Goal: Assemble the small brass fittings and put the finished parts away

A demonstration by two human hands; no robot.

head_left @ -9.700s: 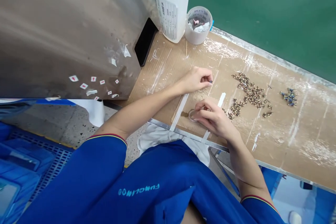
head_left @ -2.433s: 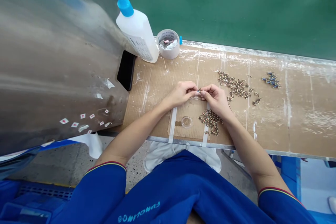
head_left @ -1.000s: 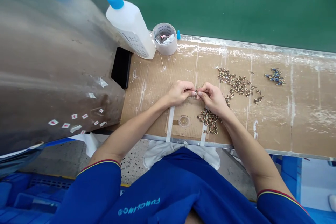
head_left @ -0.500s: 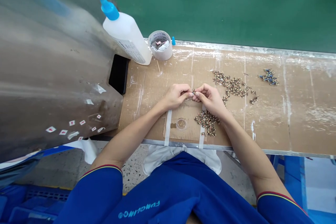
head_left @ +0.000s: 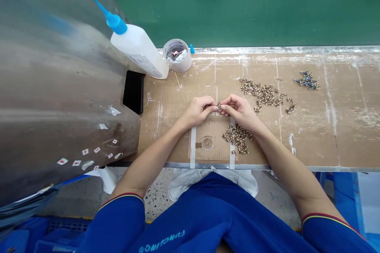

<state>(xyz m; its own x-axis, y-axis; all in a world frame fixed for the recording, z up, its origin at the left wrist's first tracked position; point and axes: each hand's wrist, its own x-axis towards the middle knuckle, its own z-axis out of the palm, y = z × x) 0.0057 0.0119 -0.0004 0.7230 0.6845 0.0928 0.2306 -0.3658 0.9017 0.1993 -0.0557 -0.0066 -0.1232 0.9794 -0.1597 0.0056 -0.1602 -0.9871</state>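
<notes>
My left hand and my right hand meet over the cardboard-covered bench, fingertips pinched together. Between them is a tiny dark and gold metal part; its exact kind is too small to make out. A heap of similar small gold and dark parts lies just below my right hand, close to the bench's front edge. Beyond that hand spreads another pile of such parts. Nearer to me than my left hand is a small round clear dish with a little liquid-like brown content.
A white bottle with a blue nozzle leans at back left, beside a tape roll holding scraps. A black phone-like slab rests against the metal wall. Blue-tinted small parts lie at right.
The view has shifted slightly, so the bench things sit a little differently in frame. My hands stay pinched together at the same spot, with only slight finger movement.
</notes>
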